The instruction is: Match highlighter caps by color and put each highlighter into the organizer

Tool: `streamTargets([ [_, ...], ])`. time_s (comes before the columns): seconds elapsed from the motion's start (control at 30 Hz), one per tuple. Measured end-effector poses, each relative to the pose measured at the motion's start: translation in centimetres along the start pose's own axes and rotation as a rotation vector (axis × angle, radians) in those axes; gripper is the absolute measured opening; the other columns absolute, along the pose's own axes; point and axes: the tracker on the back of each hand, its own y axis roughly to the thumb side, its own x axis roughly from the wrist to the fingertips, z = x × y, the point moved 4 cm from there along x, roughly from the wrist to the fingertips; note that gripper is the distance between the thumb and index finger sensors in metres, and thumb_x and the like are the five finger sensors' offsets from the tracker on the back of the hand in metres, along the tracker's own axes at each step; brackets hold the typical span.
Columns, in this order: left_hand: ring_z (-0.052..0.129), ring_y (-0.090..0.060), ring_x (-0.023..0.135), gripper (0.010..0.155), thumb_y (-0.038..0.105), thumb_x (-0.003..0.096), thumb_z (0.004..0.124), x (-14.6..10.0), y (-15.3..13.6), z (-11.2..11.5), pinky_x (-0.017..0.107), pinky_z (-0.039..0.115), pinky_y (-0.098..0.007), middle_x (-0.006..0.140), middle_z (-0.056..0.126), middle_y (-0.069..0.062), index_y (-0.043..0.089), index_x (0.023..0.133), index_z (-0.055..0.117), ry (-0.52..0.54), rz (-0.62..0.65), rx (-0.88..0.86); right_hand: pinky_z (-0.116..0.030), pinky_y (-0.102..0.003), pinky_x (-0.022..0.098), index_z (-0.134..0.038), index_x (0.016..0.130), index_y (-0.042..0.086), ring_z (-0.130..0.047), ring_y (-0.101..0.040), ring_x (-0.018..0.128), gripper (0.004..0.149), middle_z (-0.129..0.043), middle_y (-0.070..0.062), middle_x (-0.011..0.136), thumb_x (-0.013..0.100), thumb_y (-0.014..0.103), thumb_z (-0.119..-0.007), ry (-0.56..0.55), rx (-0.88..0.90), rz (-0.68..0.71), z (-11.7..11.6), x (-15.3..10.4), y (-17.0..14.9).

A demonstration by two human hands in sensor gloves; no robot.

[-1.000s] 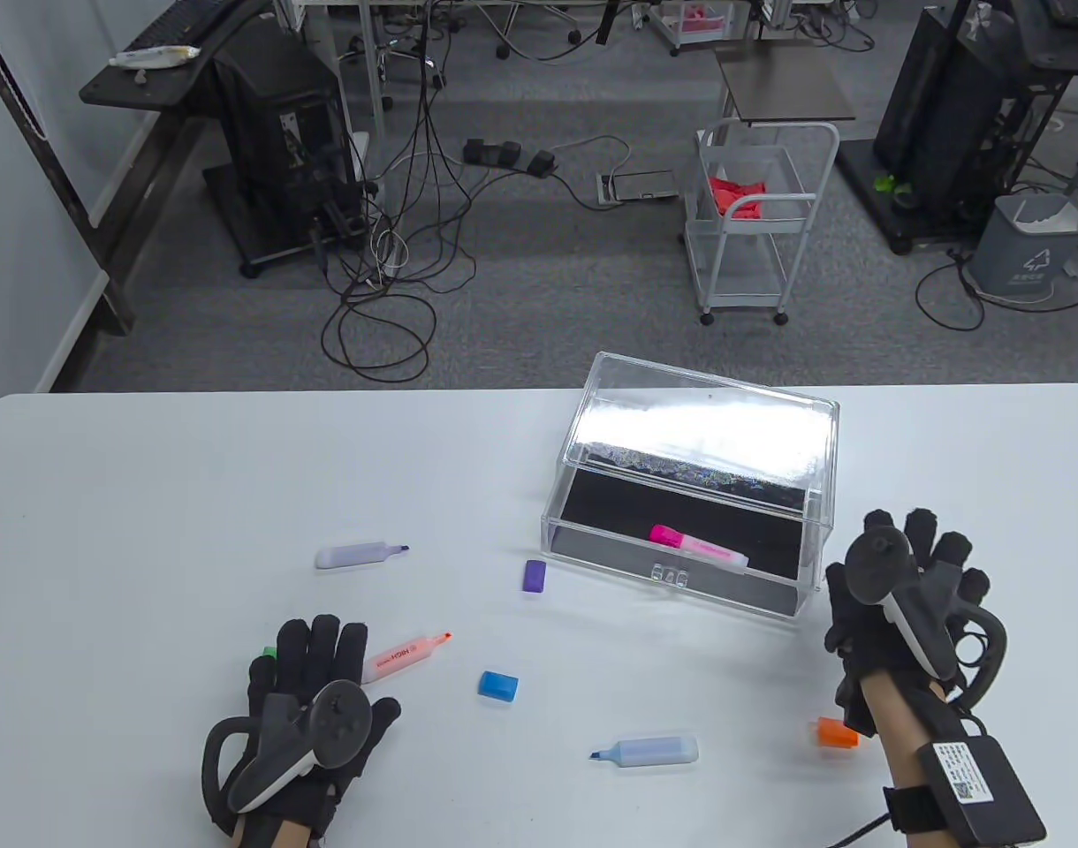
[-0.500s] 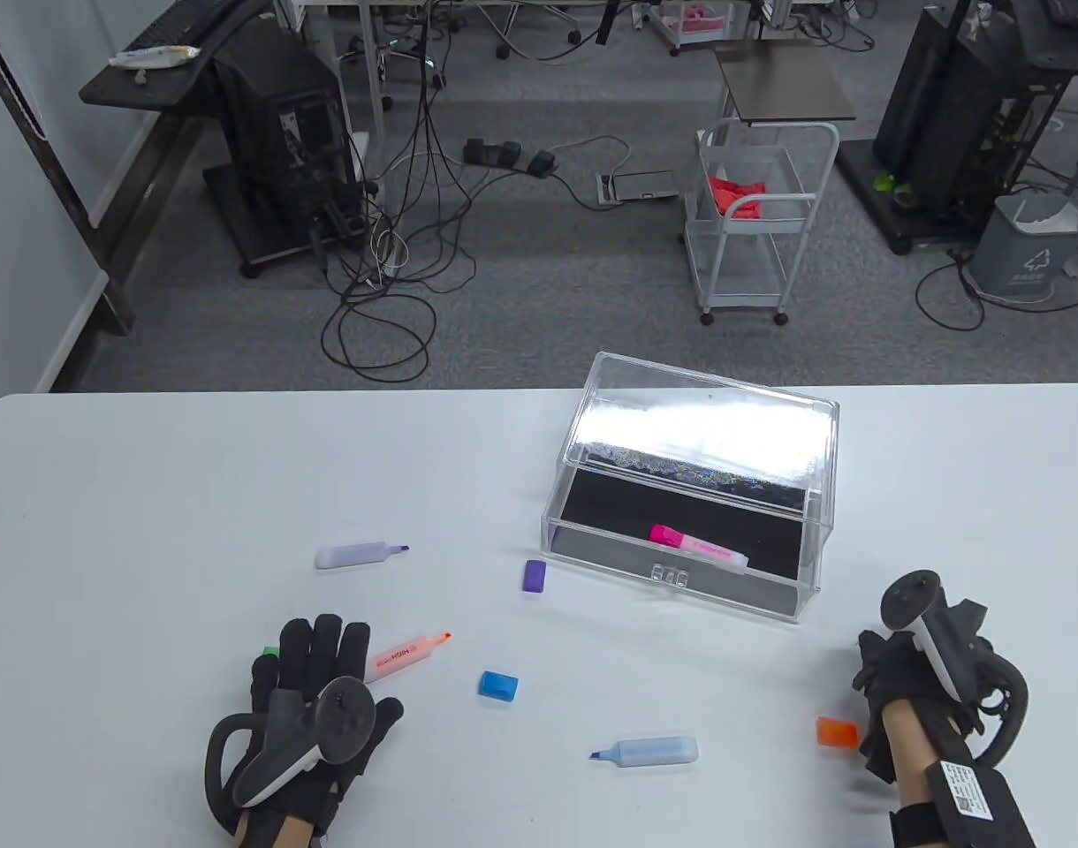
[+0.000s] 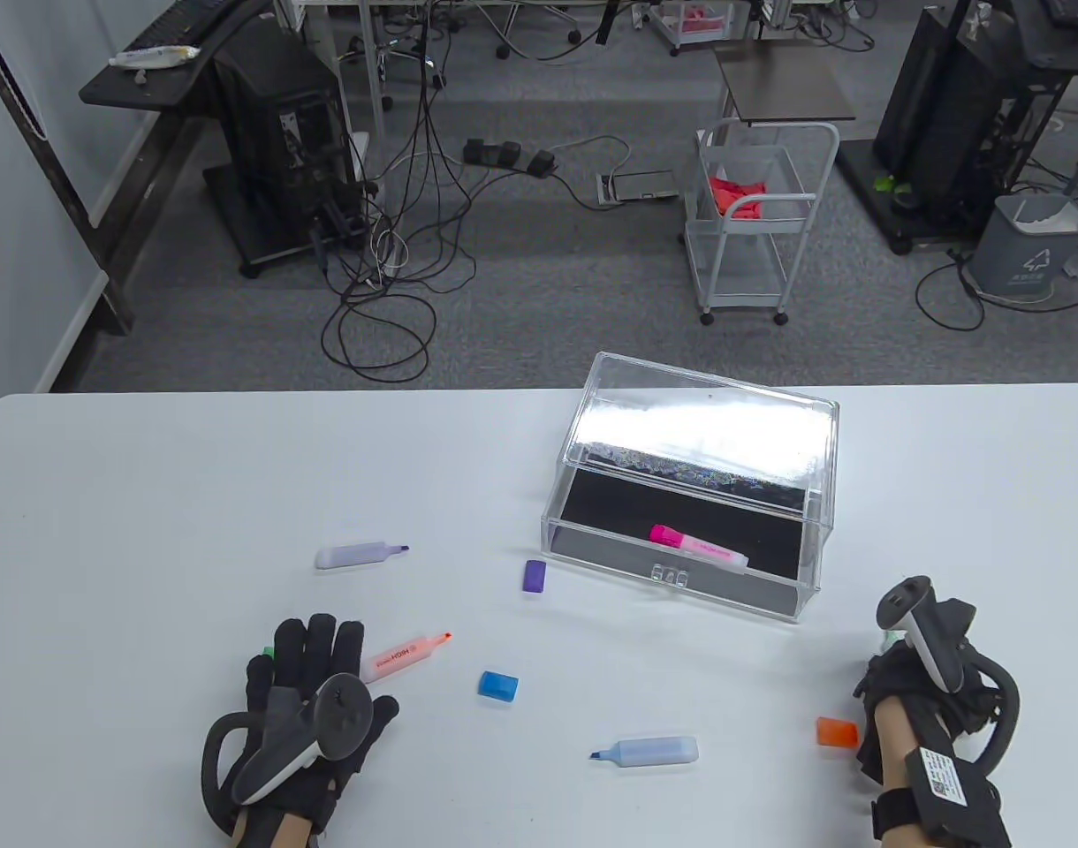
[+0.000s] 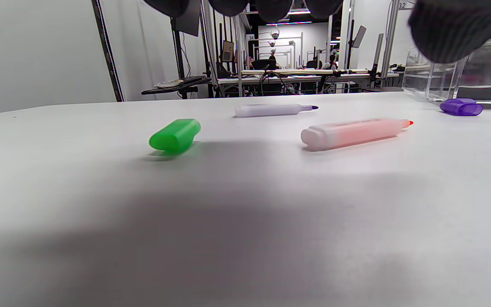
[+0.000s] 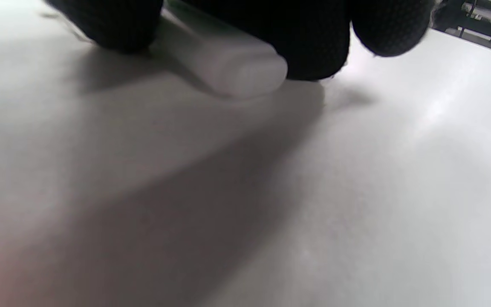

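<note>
The clear organizer (image 3: 817,565) stands right of centre with a capped pink highlighter (image 3: 698,546) in its drawer. My right hand (image 3: 885,661) is down on the table at the front right. Its fingers (image 5: 313,42) curl round a pale, green-tinged highlighter (image 5: 232,70). The orange cap (image 3: 837,732) lies just left of that wrist. My left hand (image 3: 322,662) lies flat with straight fingers, holding nothing. The green cap (image 4: 175,135) is at its fingertips and the uncapped orange highlighter (image 3: 408,654) is just to its right.
Loose on the white table (image 3: 150,495) are an uncapped purple highlighter (image 3: 362,555), a purple cap (image 3: 534,576), a blue cap (image 3: 498,686) and an uncapped blue highlighter (image 3: 649,751). The table's far edge drops to a floor with cables and a cart.
My right hand drew back from beside the organizer toward the front right, turned downward, and its fingers curled round the pale highlighter. The left hand has hardly moved.
</note>
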Motion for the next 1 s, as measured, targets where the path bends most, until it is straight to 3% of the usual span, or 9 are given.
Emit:
streamTargets([
  [0.13, 0.011, -0.045, 0.121, 0.089, 0.071, 0.0592, 0.053, 0.0, -0.2, 0.0, 0.083, 0.027, -0.068, 0.127, 0.006, -0.007, 0.025, 0.122, 0.009, -0.001, -0.008, -0.006, -0.070, -0.062, 0.057, -0.059, 0.094, 0.011, -0.085, -0.033, 0.071, 0.061, -0.074, -0.014, 0.087, 0.044, 0.042, -0.074, -0.023, -0.082, 0.009, -0.4, -0.2, 0.6],
  [0.2, 0.011, -0.045, 0.121, 0.089, 0.071, 0.0592, 0.054, 0.0, -0.3, 0.0, 0.083, 0.027, -0.068, 0.127, 0.007, -0.008, 0.025, 0.122, 0.009, -0.001, -0.010, -0.009, -0.071, -0.061, 0.056, -0.059, 0.094, 0.011, -0.086, -0.032, 0.070, 0.061, -0.075, -0.014, 0.086, 0.044, 0.043, -0.073, -0.034, -0.073, 0.002, -0.4, -0.1, 0.4],
  [0.23, 0.011, -0.045, 0.121, 0.089, 0.071, 0.0592, 0.053, 0.0, -0.3, 0.0, 0.083, 0.027, -0.068, 0.127, 0.007, -0.007, 0.025, 0.122, 0.009, -0.001, -0.011, -0.011, -0.074, -0.059, 0.054, -0.062, 0.091, 0.014, -0.090, -0.029, 0.065, 0.054, -0.079, -0.010, 0.082, 0.044, 0.038, -0.073, -0.090, -0.060, -0.014, 0.0, -0.2, 0.1],
  [0.3, 0.011, -0.045, 0.121, 0.089, 0.071, 0.0591, 0.053, 0.0, -0.4, 0.0, 0.083, 0.027, -0.068, 0.127, 0.007, -0.008, 0.025, 0.122, 0.009, -0.002, -0.013, -0.011, -0.073, -0.059, 0.053, -0.062, 0.091, 0.013, -0.089, -0.030, 0.064, 0.054, -0.078, -0.011, 0.082, 0.045, 0.037, -0.073, -0.065, 0.004, -0.007, -0.3, 0.1, -0.4],
  [0.47, 0.010, -0.045, 0.121, 0.089, 0.071, 0.0592, 0.053, 0.1, -0.3, 0.1, 0.083, 0.027, -0.068, 0.127, 0.006, -0.008, 0.025, 0.122, 0.009, -0.006, -0.014, -0.005, -0.075, -0.060, 0.053, -0.059, 0.092, 0.017, -0.091, -0.031, 0.065, 0.052, -0.074, -0.013, 0.083, 0.045, 0.034, -0.073, -0.144, 0.116, 0.035, 2.4, -0.9, -0.7],
  [0.7, 0.010, -0.045, 0.121, 0.089, 0.071, 0.0592, 0.053, 0.2, -0.1, 0.2, 0.083, 0.027, -0.068, 0.127, 0.006, -0.008, 0.025, 0.122, 0.009, -0.010, -0.011, 0.002, -0.071, -0.067, 0.058, -0.058, 0.091, 0.020, -0.084, -0.044, 0.083, 0.050, -0.068, -0.017, 0.095, 0.045, 0.032, -0.073, -0.424, 0.146, 0.199, 7.3, -5.8, 2.0],
  [0.87, 0.010, -0.045, 0.120, 0.090, 0.072, 0.0591, 0.053, 0.2, 0.0, 0.2, 0.083, 0.027, -0.068, 0.127, 0.006, -0.008, 0.025, 0.122, 0.009, -0.014, -0.008, 0.001, -0.074, -0.066, 0.056, -0.057, 0.092, 0.021, -0.089, -0.041, 0.079, 0.050, -0.074, -0.017, 0.093, 0.045, 0.032, -0.072, -0.520, 0.173, 0.362, 9.3, -10.5, 5.3],
  [1.0, 0.009, -0.045, 0.120, 0.090, 0.072, 0.0590, 0.053, 0.3, 0.1, 0.3, 0.083, 0.027, -0.068, 0.127, 0.006, -0.007, 0.025, 0.121, 0.009, -0.018, -0.004, -0.001, -0.073, -0.062, 0.056, -0.057, 0.092, 0.026, -0.090, -0.033, 0.074, 0.049, -0.076, -0.008, 0.087, 0.046, 0.032, -0.071, -0.557, 0.183, 0.489, 10.0, -14.4, 8.0],
])
